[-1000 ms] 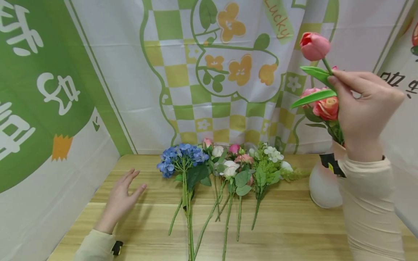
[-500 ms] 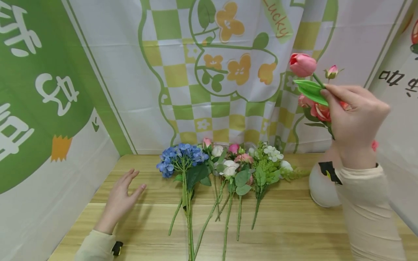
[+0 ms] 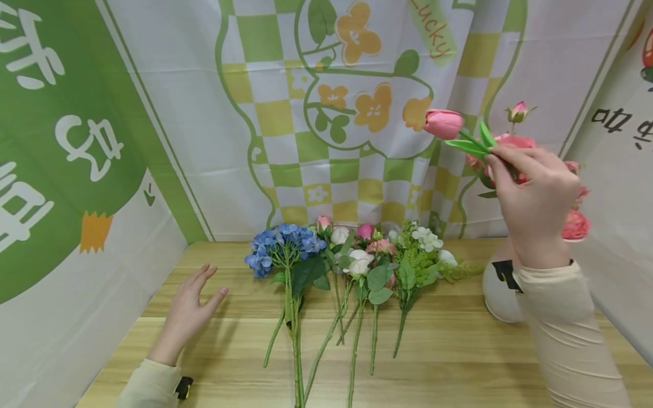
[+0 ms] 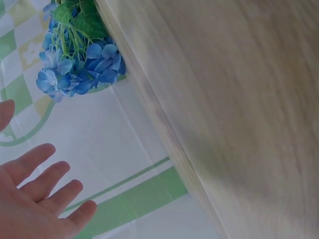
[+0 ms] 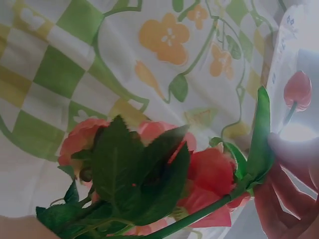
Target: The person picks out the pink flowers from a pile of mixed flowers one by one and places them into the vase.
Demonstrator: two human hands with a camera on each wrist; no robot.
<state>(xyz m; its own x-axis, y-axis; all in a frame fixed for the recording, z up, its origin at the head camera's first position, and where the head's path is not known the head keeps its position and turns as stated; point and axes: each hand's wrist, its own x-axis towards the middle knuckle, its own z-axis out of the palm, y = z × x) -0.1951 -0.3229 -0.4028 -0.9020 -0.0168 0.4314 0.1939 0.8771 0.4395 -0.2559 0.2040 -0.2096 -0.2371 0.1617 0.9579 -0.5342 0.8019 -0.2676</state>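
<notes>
A pink tulip (image 3: 444,124) with green leaves is pinched by its stem between the thumb and fingers of my right hand (image 3: 538,195). That hand is in front of the white vase (image 3: 500,294) and hides much of it. Pink and coral flowers (image 3: 576,224) stand in the vase; in the right wrist view red and pink blooms (image 5: 207,172) lie close below the held stem. At the left of the table my left hand (image 3: 191,309) has relaxed, spread fingers and holds nothing. The blue hydrangea (image 3: 285,246) is the nearest flower to it.
On the wooden table (image 3: 433,362) lie white roses (image 3: 359,263), a pink rosebud (image 3: 365,232) and a green sprig with white blossoms (image 3: 427,240), stems toward the front. A patterned cloth (image 3: 285,130) hangs behind the table.
My right hand has moved left and down with the tulip, whose bloom now tilts further left. More of the vase's flowers show. The left hand has stayed still.
</notes>
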